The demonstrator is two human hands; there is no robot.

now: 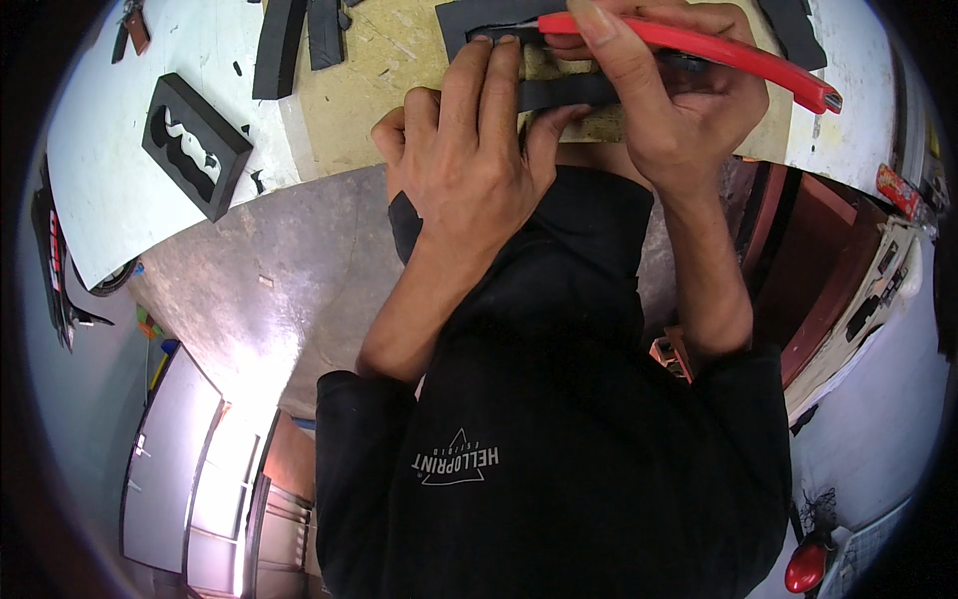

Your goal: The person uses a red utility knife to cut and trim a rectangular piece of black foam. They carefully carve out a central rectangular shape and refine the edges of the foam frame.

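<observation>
My right hand [684, 115] is closed round a red-handled cutter knife [714, 48], its dark tip end pointing left over the black foam piece [569, 94]. The blade itself is hard to make out. My left hand [464, 155] holds the foam from the left, index and middle fingertips pressed on it beside the knife's tip and the thumb along its near edge. Part of the foam is hidden under both hands. Beneath it lies a worn yellowish board [374, 75].
A black foam block [220, 150] with a wavy cut-out lies on the white table [95, 140] at left, small scraps beside it. Foam strips [279, 45] lie at the far left of the board, more black foam [795, 35] at far right. The table's curved near edge runs before me.
</observation>
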